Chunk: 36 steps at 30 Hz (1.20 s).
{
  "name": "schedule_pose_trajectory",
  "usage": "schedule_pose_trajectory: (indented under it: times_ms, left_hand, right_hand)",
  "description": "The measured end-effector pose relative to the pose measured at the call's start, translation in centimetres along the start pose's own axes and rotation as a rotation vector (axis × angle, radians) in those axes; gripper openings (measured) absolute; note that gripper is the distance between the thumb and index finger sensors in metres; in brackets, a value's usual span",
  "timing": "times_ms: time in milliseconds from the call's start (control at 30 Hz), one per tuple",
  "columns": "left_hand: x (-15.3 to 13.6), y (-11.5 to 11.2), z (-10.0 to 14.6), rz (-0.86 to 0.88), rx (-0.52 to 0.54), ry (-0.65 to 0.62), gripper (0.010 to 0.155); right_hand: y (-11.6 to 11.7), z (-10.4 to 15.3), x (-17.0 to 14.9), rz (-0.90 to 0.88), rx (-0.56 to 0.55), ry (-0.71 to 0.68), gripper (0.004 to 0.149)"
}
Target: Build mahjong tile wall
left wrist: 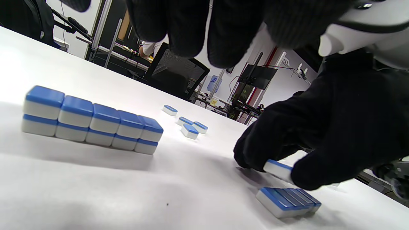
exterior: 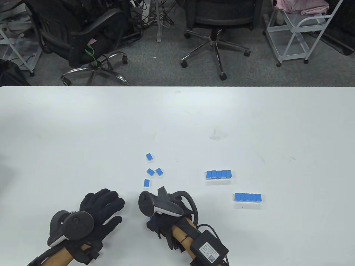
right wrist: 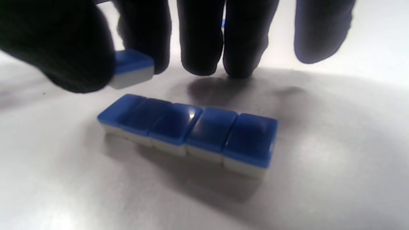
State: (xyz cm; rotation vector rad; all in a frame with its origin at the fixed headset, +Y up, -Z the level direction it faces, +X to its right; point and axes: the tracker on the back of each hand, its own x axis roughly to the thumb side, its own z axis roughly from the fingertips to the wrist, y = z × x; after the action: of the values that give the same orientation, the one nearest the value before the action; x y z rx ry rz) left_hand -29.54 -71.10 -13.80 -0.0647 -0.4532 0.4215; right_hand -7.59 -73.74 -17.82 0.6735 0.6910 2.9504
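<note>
Table view: my two black-gloved hands lie at the near edge of the white table (exterior: 83, 133), each with a tracker strapped on its back.
My left hand (exterior: 97, 219): flat on the table, fingers straight and spread, holding nothing.
My right hand (exterior: 166, 219): arched over a spot just near of the loose tiles; the tracker hides the fingers from above.
Held tile (right wrist: 131, 68): a small rectangular block, glossy blue on its back over a thick white body, pinched between my right thumb (right wrist: 60, 48) and forefinger, tilted and lifted just above the row below.
Low row (right wrist: 191, 134): five blue-backed white tiles lying blue side up, long sides touching, one layer high, directly under my right fingers; the left wrist view shows it (left wrist: 287, 201) on the table just beneath the pinched tile.
Loose tiles (exterior: 151, 170): four blue-backed tiles lying flat and scattered at odd angles, just beyond my right hand, apart from one another.
Far stacked wall (exterior: 218, 174): five tiles wide, right of the loose ones; from the left wrist (left wrist: 92, 119) it reads as two layers, blue and white bands alternating.
Near stacked wall (exterior: 248, 197): another five-wide blue row, further right and nearer me; I cannot tell its layers from above.
</note>
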Motion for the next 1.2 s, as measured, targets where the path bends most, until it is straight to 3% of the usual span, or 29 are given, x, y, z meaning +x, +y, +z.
schedule_pose_trajectory:
  times_ms: [800, 967, 1067, 1200]
  left_hand:
    - [-0.1, 0.0, -0.1, 0.004, -0.006, 0.005, 0.060]
    - [-0.1, 0.1, 0.0, 0.000, -0.004, 0.007, 0.060]
    - [-0.1, 0.1, -0.1, -0.004, -0.002, 0.006, 0.061]
    - [0.0, 0.1, -0.1, -0.009, -0.003, 0.002, 0.061]
  right_hand:
    - [0.4, 0.4, 1.0, 0.101, -0.010, -0.011, 0.058]
    - [-0.3, 0.4, -0.1, 0.001, 0.045, -0.017, 0.068]
    - [-0.7, 0.0, -1.8, -0.136, 0.037, 0.018, 0.066]
    - [-1.5, -1.3, -3.0, -0.163, -0.025, 0.118, 0.064]
